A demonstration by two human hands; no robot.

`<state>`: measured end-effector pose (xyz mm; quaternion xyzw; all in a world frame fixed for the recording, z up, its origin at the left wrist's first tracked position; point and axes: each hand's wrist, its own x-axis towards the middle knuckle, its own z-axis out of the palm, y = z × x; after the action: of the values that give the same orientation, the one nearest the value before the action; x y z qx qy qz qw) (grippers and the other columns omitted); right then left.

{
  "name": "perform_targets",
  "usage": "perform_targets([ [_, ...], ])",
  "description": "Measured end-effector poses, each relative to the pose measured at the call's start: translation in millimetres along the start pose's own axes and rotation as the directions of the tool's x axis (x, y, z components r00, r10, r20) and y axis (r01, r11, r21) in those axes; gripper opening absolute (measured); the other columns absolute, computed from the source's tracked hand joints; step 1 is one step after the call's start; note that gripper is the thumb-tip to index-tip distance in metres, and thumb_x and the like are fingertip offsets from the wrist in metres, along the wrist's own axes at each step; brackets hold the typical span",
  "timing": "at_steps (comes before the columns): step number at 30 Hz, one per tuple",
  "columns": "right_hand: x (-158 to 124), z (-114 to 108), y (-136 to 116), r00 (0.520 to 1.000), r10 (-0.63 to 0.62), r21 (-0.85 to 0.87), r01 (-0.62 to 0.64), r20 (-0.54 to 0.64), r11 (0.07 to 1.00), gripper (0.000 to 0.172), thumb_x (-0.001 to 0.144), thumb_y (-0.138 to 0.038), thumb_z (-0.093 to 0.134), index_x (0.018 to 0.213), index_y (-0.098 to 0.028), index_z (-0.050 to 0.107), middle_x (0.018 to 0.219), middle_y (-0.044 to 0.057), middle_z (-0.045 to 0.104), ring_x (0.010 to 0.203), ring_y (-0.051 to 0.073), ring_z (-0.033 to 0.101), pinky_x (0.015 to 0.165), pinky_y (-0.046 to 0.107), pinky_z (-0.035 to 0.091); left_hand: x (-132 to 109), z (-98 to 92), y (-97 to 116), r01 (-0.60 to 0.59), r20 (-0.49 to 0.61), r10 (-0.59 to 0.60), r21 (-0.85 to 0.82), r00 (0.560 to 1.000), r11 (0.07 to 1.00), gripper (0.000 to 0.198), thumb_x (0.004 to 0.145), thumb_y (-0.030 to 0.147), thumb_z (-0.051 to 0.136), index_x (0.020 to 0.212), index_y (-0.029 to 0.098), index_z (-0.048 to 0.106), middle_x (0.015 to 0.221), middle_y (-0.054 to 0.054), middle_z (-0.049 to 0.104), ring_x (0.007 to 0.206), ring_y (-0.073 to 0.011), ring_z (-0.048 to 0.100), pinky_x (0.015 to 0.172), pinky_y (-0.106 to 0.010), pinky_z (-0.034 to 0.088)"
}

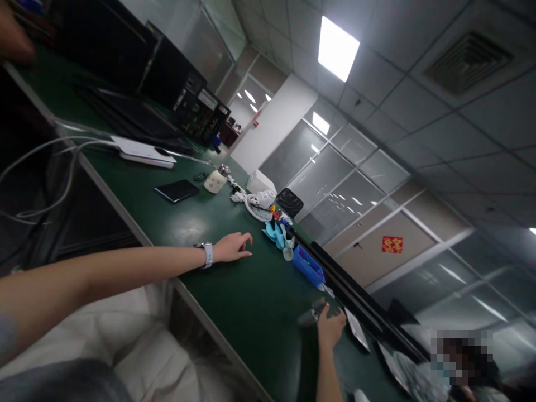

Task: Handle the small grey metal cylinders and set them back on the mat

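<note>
The view is tilted. My left hand (232,247), with a watch (206,254) on its wrist, hovers over or rests on the green table (247,296); its fingers are apart and slightly curled, with nothing in them. Farther right, my right hand (330,328) has its thumb and fingers around the end of a see-through grey container (312,315), which is tilted and partly blurred. Beyond the hands stands a blue basket (309,266) with small items in it, and beside it lies a light blue object (275,234).
On the left are a black tablet (176,190), a white box (144,152) with cables, a cream jar (216,180) and dark computer equipment (196,106). A white fan (258,207) stands behind. A person (464,363) is at lower right; part of a blurred hand (14,36) shows at upper left.
</note>
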<state>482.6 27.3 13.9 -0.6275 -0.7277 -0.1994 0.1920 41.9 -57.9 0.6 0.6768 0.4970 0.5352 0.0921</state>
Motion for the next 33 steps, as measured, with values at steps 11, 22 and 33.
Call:
perform_targets([
  [11, -25.5, -22.6, -29.2, 0.939, 0.317, 0.234, -0.281, -0.133, 0.931, 0.05, 0.081, -0.046, 0.029, 0.13, -0.042, 0.038, 0.117, 0.018, 0.062, 0.113, 0.039, 0.056, 0.09, 0.057, 0.046, -4.6, -4.2, -3.7, 0.038, -0.028, -0.037, 0.03, 0.999, 0.999, 0.034, 0.074, 0.054, 0.059, 0.092, 0.025, 0.058, 0.067, -0.001, 0.062, 0.065, -0.0191, 0.058, 0.062, -0.029, 0.04],
  [22, -30.5, -16.5, -28.8, 0.9, 0.396, 0.438, -0.286, -0.183, 0.852, 0.042, 0.079, -0.058, 0.03, 0.11, -0.043, 0.053, 0.106, 0.016, 0.066, 0.102, 0.039, 0.061, 0.082, 0.056, 0.046, -3.9, -2.1, -5.8, 0.049, 0.055, -0.062, 0.215, 0.997, 0.975, 0.029, 0.084, 0.044, 0.05, 0.1, 0.021, 0.054, 0.074, -0.003, 0.064, 0.069, -0.0193, 0.058, 0.064, -0.028, 0.038],
  [33, -44.2, -26.8, -68.3, 0.914, 0.4, 0.562, -0.367, 0.069, 0.741, 0.053, 0.077, -0.069, 0.041, 0.101, -0.022, 0.049, 0.094, 0.012, 0.067, 0.085, 0.029, 0.066, 0.073, 0.037, 0.048, -3.0, -5.5, -4.2, 0.045, 0.146, -0.08, 0.229, 0.986, 0.972, 0.034, 0.086, 0.048, 0.044, 0.103, 0.02, 0.052, 0.077, -0.004, 0.065, 0.07, -0.0195, 0.06, 0.062, -0.029, 0.04],
])
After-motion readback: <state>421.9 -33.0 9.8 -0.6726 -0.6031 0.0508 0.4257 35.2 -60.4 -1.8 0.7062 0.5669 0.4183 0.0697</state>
